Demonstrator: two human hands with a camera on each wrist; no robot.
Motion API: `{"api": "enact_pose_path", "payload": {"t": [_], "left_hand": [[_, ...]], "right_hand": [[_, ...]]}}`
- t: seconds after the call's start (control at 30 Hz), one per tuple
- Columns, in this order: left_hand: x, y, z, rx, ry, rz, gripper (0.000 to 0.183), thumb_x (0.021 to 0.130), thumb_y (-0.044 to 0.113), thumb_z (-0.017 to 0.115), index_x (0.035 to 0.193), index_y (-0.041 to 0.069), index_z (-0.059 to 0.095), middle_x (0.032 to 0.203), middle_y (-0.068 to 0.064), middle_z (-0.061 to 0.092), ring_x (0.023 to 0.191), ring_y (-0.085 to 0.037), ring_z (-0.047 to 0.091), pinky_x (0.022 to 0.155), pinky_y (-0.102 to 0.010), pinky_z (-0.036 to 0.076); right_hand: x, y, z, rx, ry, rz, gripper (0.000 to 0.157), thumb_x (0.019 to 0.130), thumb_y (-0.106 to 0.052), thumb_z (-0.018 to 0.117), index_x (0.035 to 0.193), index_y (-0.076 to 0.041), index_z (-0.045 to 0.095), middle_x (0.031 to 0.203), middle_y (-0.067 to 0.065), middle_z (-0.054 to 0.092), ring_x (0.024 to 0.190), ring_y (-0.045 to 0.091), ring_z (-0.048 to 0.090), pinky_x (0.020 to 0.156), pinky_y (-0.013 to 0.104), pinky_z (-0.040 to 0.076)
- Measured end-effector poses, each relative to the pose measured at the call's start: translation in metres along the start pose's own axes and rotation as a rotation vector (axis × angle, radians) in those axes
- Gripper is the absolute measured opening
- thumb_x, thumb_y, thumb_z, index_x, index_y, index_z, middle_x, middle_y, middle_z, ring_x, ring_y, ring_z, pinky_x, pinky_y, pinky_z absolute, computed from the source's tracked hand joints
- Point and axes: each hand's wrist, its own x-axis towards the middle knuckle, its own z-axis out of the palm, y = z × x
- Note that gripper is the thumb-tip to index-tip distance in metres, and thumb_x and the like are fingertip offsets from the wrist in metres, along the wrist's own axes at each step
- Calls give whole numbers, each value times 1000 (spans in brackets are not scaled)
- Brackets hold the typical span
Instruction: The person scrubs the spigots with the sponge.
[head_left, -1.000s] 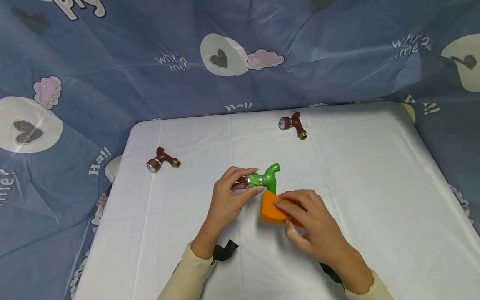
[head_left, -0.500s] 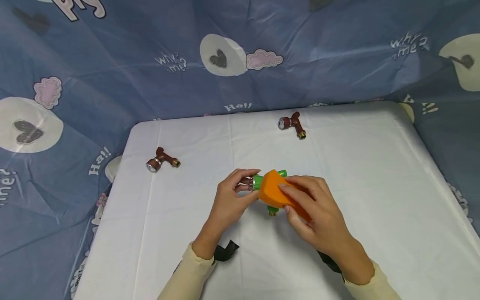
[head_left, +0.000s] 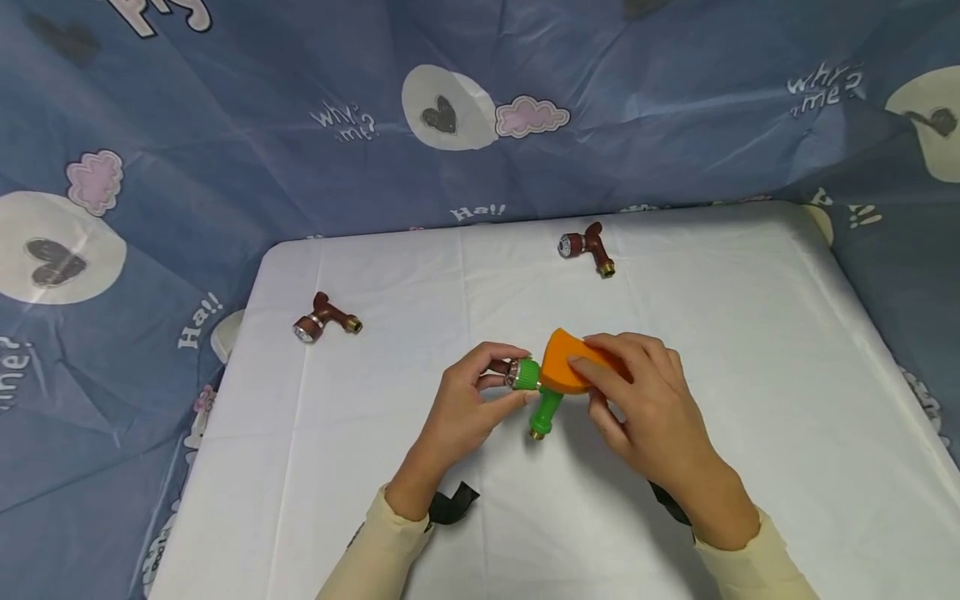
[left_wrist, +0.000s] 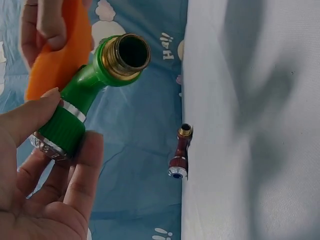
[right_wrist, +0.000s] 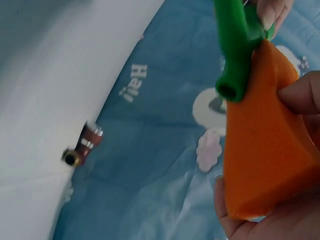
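Observation:
My left hand (head_left: 468,404) pinches a green hose nozzle (head_left: 547,410) by its ribbed, silver-rimmed head, thumb on one side and fingers on the other. Above the white table, the nozzle's brass threaded end points down toward me. In the left wrist view that open threaded end (left_wrist: 133,51) faces the camera. Between thumb and fingers, my right hand (head_left: 656,404) holds an orange sponge (head_left: 564,362), pressed to the nozzle's body. From the head the sponge covers the nozzle's middle and curved tail; the right wrist view shows the green tail (right_wrist: 232,85) against the sponge's edge.
Two brown hose nozzles lie on the white-covered table (head_left: 750,350): one nozzle (head_left: 326,317) at the left, another nozzle (head_left: 588,249) near the back edge. A blue patterned cloth (head_left: 645,125) hangs behind. A black strap (head_left: 452,502) sticks out from the left wrist.
The sponge has gone from the nozzle's lower part up over its body, then slightly right. The nozzle has turned, so its brass end now shows below the sponge. Both hands have shifted slightly right.

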Motion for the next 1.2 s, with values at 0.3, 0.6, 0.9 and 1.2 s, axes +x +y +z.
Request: {"api": "enact_pose_path", "payload": {"t": [0.3, 0.6, 0.9, 1.2], "left_hand": [[1, 0, -2, 46, -19, 17, 48, 86, -4, 84, 128, 13, 70, 123, 2, 65, 109, -17, 66, 95, -32, 58], [1, 3, 2, 77, -25, -13, 55, 88, -2, 83, 138, 10, 64, 130, 1, 66, 112, -16, 66, 97, -31, 57], [2, 3, 1, 30, -46, 19, 50, 86, -5, 83, 132, 8, 66, 129, -6, 68, 109, -22, 67, 97, -33, 57], [2, 1, 0, 57, -101, 34, 51, 89, -3, 81, 136, 9, 66, 132, -6, 68, 110, -17, 68, 98, -32, 56]], "right_hand": [[-5, 13, -12, -41, 104, 45, 37, 94, -18, 50, 114, -4, 77, 125, 21, 66, 108, 46, 55, 85, 55, 40], [1, -3, 2, 69, 75, -19, 35, 101, -23, 55, 122, -6, 77, 132, 18, 64, 115, 43, 55, 98, 49, 41], [-9, 8, -3, 6, 58, -4, 36, 95, -18, 49, 110, -7, 80, 128, 17, 67, 111, 44, 55, 84, 53, 39], [-5, 10, -10, 7, 159, -4, 35, 96, -20, 55, 118, -4, 77, 126, 21, 66, 110, 46, 56, 98, 43, 41]]}}
